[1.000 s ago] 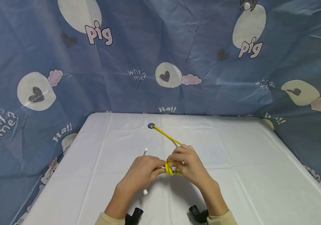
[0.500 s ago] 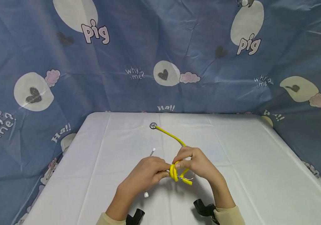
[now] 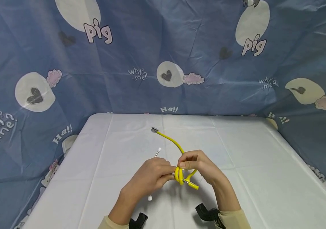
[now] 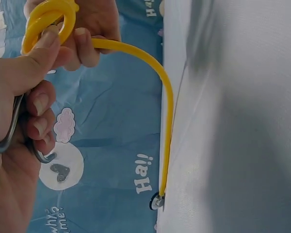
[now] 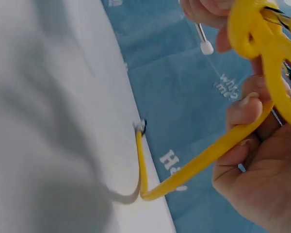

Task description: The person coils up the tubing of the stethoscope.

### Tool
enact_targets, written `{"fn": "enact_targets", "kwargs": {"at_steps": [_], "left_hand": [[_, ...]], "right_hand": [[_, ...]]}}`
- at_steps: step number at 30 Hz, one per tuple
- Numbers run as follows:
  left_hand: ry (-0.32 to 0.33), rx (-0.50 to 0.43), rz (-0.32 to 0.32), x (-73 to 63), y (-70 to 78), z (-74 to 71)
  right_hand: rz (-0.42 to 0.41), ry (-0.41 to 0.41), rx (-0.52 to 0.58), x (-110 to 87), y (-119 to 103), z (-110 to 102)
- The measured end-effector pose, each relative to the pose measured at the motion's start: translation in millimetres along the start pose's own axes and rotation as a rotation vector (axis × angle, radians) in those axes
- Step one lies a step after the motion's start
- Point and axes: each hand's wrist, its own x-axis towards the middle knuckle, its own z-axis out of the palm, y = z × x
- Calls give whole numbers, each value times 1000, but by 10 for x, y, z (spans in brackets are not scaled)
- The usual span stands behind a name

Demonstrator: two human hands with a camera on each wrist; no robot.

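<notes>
A stethoscope with yellow tubing [image 3: 168,137] is held between both hands above the white table. My left hand [image 3: 152,173] grips its metal ear tubes [image 4: 10,127], with a white ear tip [image 3: 159,149] showing on the far side and another on the near side. Yellow tubing winds in a coil [image 3: 178,175] around the stem just beyond the left fingertips. At this coil my right hand [image 3: 203,166] pinches the tubing, its fingers curled around it in the right wrist view. The forked yellow end [image 3: 193,185] points right. The chest piece [image 3: 154,129] lies toward the back of the table.
White cloth covers the table [image 3: 254,152]. Behind it hangs a blue printed curtain [image 3: 140,95]. Black wrist mounts [image 3: 207,212] sit beneath both forearms, close above the cloth.
Both hands have shifted slightly right with the coil, and the forked end has come into view. The right hand has drawn back from over the coil. The chest piece has tipped onto its edge.
</notes>
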Motion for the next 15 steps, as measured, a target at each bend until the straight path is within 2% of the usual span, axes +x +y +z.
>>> {"fn": "enact_targets", "kwargs": {"at_steps": [5,9,11,15], "left_hand": [[34,-57,18,28,16,5],[52,-164,-4,34,35,11],[71,-225,-50,31,48,9],[105,-311,-182,24,67,6]], "right_hand": [[26,-41,181,14,-16,11],[39,-57,273,16,-14,19],[46,-56,301,16,-12,23],[60,-28,331,23,-5,33]]}}
